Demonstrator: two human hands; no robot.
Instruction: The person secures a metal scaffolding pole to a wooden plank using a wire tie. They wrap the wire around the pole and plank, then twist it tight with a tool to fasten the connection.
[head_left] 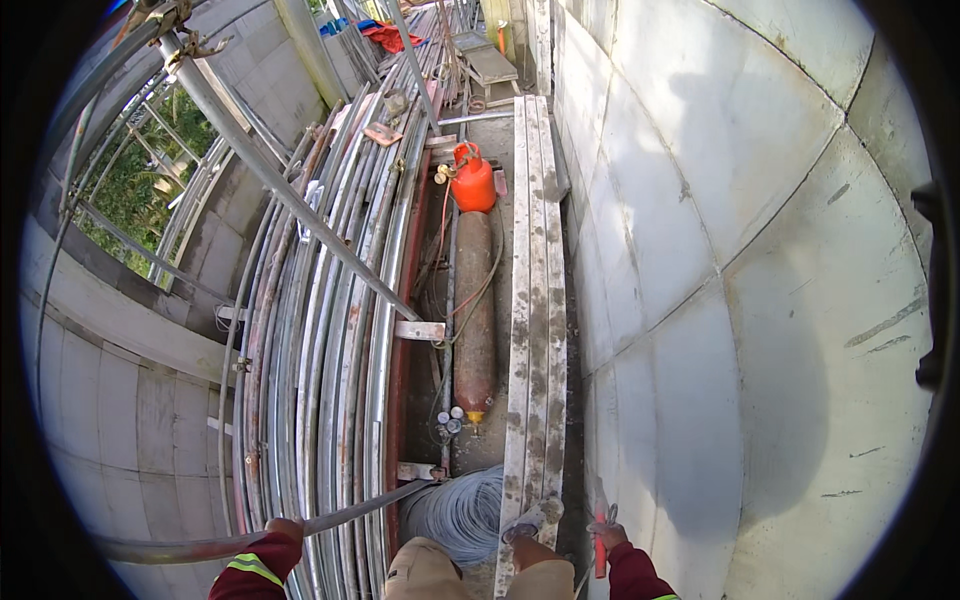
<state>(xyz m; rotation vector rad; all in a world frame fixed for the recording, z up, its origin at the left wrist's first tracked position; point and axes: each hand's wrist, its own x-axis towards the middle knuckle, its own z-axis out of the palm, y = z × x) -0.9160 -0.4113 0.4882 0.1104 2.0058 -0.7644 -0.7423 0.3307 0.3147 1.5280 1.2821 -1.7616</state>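
Observation:
My left hand (286, 529), coming out of a dark red sleeve with a reflective band, is closed around a grey metal pipe (345, 518) that crosses low in front of me. At the right, close to the wall, my right hand (610, 535) is closed on a red-handled hand tool (600, 556) that looks like pliers; its jaws are small and partly hidden. Between my legs lies a coil of grey wire (455, 515). My foot (535, 518) rests on long, stained planks (538, 330), beside the coil.
A rusty gas cylinder (475, 310) lies along the floor, with gauges (450, 421) and hoses near it. Beyond stands an orange gas tank (473, 182). Long metal pipes (330, 330) are stacked at left under a slanting scaffold tube (290, 190). A panelled wall (690, 330) borders the right.

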